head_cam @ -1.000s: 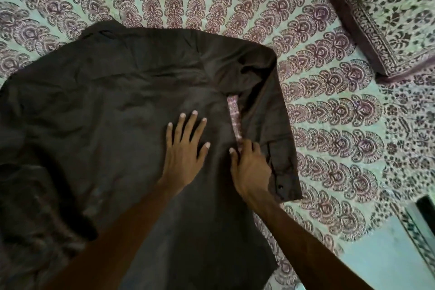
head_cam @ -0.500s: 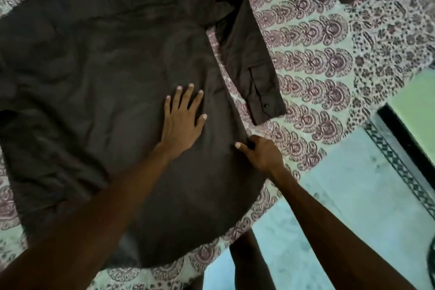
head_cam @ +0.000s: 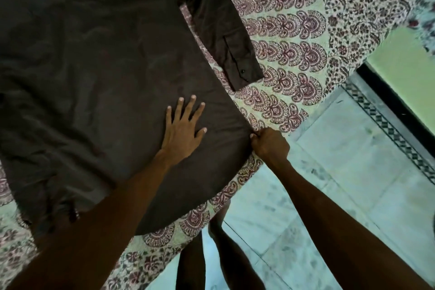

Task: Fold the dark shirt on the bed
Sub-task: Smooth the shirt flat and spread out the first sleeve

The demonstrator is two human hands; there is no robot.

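The dark brown shirt [head_cam: 98,73] lies spread flat on the patterned bed sheet [head_cam: 292,59], filling the left and middle of the head view. Its right sleeve [head_cam: 223,28] lies straight down beside the body, cuff with a button at its lower end. My left hand [head_cam: 182,128] presses flat on the shirt's body, fingers straight and spread. My right hand [head_cam: 269,143] is curled into a fist at the shirt's right side edge and pinches the fabric there. The shirt's lower left part is crumpled.
The bed's edge runs diagonally from lower left to upper right. Beyond it lies a pale marble floor [head_cam: 353,172] with a dark patterned border strip [head_cam: 395,134]. My legs [head_cam: 211,254] stand by the bed at the bottom centre.
My right hand slid down the shirt's right side edge, from beside the sleeve to lower on the hem side. My left hand moved down the body too. The view tilted down towards the floor.
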